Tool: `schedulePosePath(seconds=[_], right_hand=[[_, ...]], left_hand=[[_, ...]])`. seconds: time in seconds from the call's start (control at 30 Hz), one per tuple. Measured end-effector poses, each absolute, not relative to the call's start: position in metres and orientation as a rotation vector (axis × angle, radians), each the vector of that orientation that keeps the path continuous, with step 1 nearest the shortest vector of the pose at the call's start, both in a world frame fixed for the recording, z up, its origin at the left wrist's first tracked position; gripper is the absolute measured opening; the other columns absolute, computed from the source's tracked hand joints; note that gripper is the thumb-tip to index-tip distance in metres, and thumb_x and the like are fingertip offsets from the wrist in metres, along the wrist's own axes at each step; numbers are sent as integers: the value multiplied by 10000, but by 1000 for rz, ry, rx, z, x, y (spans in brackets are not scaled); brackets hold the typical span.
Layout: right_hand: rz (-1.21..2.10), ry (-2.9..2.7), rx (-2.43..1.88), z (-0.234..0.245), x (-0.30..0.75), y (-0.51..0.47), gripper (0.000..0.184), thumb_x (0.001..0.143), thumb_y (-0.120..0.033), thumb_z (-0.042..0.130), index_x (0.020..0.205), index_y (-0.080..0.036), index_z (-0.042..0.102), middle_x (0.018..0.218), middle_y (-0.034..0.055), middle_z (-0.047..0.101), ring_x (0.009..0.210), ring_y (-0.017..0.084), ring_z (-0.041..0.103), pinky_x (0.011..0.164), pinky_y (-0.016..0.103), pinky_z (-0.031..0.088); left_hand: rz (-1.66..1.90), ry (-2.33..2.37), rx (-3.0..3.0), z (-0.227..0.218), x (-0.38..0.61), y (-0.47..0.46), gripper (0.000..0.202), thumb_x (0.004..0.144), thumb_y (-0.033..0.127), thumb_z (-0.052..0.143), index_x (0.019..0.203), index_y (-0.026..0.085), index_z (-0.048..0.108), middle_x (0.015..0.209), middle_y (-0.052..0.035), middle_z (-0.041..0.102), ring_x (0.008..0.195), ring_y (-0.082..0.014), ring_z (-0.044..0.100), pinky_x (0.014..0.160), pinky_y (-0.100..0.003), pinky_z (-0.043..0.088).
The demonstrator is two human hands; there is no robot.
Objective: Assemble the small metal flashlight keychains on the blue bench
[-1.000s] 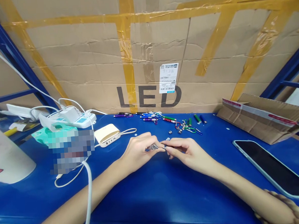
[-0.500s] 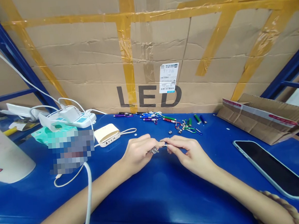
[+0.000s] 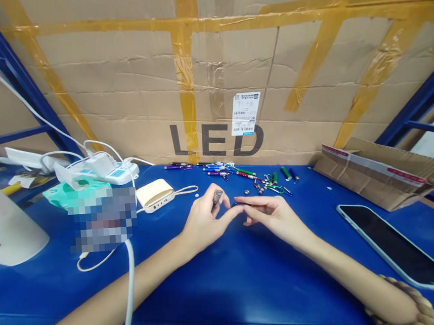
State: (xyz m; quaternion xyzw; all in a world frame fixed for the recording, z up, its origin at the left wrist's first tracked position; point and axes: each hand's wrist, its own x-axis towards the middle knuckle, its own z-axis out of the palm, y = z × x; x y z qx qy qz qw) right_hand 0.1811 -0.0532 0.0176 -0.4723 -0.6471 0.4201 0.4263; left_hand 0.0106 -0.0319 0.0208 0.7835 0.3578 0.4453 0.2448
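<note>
Both hands work over the blue table [image 3: 248, 289], close together at its middle. The step in hand is a two-handed hold on two small parts. The left hand [image 3: 204, 227] holds a knurled metal cylinder [image 3: 217, 197] upright, with its fingers [image 3: 209, 195] set narrow around the part. The right hand [image 3: 275, 218] reaches toward the left, and its fingers [image 3: 251, 203] pinch a slim dark rod [image 3: 238, 204] at their tips, also narrow. The rod is small and partly hidden, but it appears to be the body of a keychain pen light. The two parts are near each other, not joined.

Directly beyond the fingers lie small metal discs [image 3: 247, 191], and further back a loose row of keychain pen lights [image 3: 217, 173] and carabiner clips [image 3: 274, 188]. A cream power bank [image 3: 155, 195] sits to the left of the fingers. A smartphone [image 3: 397, 246] lies well to their right.
</note>
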Motion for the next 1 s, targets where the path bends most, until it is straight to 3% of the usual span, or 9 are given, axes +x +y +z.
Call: schedulePosePath(seconds=[0.13,0.33,0.57,0.8,1.0], right_hand=[[1151,-1665,-1111,17,179,-55,374,777,-388,564,1057,-158,652,836,61,653,569,105,597,585,276,550],[282,-2154,-1084,15,180,-60,316,880,-281,456,1132,-155,599,770,59,610,668,140,579,642,280,517],[-163,-2368,-1041,16,179,-65,320,924,-266,348,1052,-108,595,810,101,621,758,187,614,679,307,535],[-317,-2353,-1043,15,177,-64,336,932,-231,301,993,-68,589,758,113,607,694,196,601,589,299,522],[-256,-2329,-1058,16,177,-63,303,927,-220,305,976,-108,583,781,106,612,710,181,602,644,295,525]], left_hand=[[1052,882,2084,17,10,-29,243,850,287,458,674,203,313,546,68,413,500,-81,444,491,-185,325],[1033,918,2118,20,9,-30,266,880,277,387,645,197,292,548,66,333,494,-83,322,496,-211,271],[965,913,1979,19,12,-33,290,874,292,399,631,196,274,544,67,319,499,-81,319,492,-211,265],[981,950,1974,21,14,-35,291,864,282,417,622,189,283,545,70,300,499,-76,289,495,-212,257],[1004,898,1873,15,15,-32,309,865,313,428,631,192,266,574,68,272,504,-71,291,491,-205,261]])
